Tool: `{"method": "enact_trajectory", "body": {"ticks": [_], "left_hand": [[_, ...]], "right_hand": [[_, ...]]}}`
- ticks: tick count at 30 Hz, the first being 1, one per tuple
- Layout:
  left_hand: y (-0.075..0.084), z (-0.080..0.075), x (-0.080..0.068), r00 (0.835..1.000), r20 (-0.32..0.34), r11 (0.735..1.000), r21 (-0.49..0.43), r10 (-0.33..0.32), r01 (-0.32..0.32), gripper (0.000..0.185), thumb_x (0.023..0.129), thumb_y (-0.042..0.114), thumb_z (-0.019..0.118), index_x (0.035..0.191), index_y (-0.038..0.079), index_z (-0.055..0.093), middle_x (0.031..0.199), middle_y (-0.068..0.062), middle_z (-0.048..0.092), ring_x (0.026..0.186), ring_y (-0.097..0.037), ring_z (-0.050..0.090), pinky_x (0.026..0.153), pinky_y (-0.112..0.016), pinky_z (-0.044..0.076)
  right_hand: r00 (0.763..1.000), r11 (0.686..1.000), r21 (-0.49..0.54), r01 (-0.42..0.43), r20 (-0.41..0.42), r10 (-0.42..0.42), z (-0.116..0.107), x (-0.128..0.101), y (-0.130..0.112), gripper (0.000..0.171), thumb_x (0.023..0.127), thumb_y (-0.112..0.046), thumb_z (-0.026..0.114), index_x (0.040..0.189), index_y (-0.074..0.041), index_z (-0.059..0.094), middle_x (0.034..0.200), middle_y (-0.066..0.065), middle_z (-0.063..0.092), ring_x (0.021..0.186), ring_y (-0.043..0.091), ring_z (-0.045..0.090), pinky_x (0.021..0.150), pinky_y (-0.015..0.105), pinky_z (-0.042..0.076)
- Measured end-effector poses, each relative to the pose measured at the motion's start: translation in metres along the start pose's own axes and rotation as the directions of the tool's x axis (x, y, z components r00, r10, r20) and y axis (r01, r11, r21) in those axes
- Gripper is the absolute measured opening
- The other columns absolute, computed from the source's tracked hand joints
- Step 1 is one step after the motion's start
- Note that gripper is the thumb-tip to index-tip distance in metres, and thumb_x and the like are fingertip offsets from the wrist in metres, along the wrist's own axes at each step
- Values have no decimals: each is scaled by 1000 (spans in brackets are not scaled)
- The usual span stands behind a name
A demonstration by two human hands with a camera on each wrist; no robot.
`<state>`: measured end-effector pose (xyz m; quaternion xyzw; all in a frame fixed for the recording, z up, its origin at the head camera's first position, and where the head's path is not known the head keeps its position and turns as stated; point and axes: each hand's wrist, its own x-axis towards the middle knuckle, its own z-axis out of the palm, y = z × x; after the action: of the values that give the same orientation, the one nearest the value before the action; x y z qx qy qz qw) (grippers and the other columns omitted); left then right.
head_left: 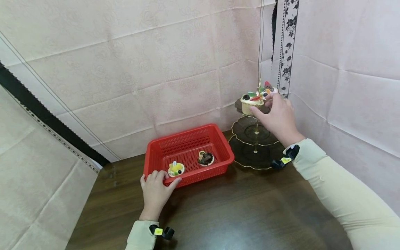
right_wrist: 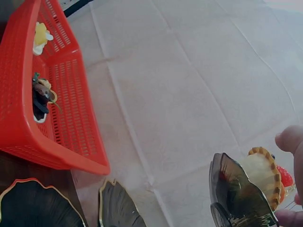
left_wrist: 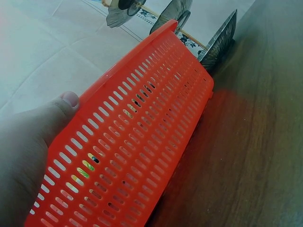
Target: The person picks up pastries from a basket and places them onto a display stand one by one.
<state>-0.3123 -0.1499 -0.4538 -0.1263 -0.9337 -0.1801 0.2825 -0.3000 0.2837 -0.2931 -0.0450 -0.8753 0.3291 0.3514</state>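
Through the head camera I get a cream tart (head_left: 247, 108) on the top tier of a dark, gold-edged three-tier stand (head_left: 245, 129). Pale yellow cup, crimped golden lip, white cream, dark berry, red and green pieces. Upright, toppings up, base down on the plate; round, so no long side, its central axis near vertical. Another topped piece (head_left: 270, 89) shows just beside it. Right hand (head_left: 278, 116) surrounds the tart loosely; my right wrist view has the thumb clear of it, so I log released. Left hand (head_left: 156, 192) grips the near rim of the red basket (head_left: 203, 176) on the bench (head_left: 218, 211).
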Motion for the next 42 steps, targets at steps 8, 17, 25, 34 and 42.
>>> {"method": "enact_trajectory", "body": {"ticks": [8, 17, 25, 34, 42], "left_hand": [[-1, 1, 0, 1000, 6, 1000, 6, -6, 6, 51, 78, 61, 79, 85, 15, 58, 83, -5, 58, 86, -29, 56, 110, -71, 22], [0, 0, 1, 999, 28, 1000, 8, -22, 22, 51, 78, 60, 79, 86, 14, 59, 86, -6, 58, 88, -30, 57, 111, -71, 20], [0, 0, 1, 999, 30, 1000, 12, -25, 25, 51, 78, 60, 79, 86, 14, 59, 86, -6, 59, 89, -30, 57, 111, -71, 20], [0, 2, 1, 999, 25, 1000, 18, -23, 23, 51, 77, 60, 80, 84, 14, 59, 85, -6, 58, 87, -29, 56, 111, -71, 21], [0, 1, 1, 1000, 25, 1000, 15, -19, 19, 51, 77, 59, 81, 86, 14, 59, 87, -6, 59, 88, -30, 57, 111, -72, 20]], "right_hand": [[986, 993, -32, 114, -122, -117, 11, -8, -2, 59, 86, -46, 75, 120, 0, 59, 109, 22, 64, 109, 42, 48, 93, 53, 35], [879, 914, -127, 386, -252, -406, 32, -21, 4, 51, 85, -41, 75, 108, 2, 61, 99, 20, 64, 88, 39, 51, 79, 52, 38], [852, 871, -139, 470, -187, -490, 60, -36, -2, 45, 86, -37, 74, 108, 0, 62, 100, 18, 65, 88, 36, 54, 76, 49, 45], [875, 878, -45, 477, -64, -479, 90, -48, -13, 36, 89, -28, 74, 112, -3, 61, 106, 14, 63, 97, 31, 57, 84, 45, 53], [952, 967, 237, 94, 265, -157, 123, -50, -18, 44, 94, -31, 72, 127, -8, 53, 120, 10, 57, 103, 27, 61, 90, 45, 55]]}}
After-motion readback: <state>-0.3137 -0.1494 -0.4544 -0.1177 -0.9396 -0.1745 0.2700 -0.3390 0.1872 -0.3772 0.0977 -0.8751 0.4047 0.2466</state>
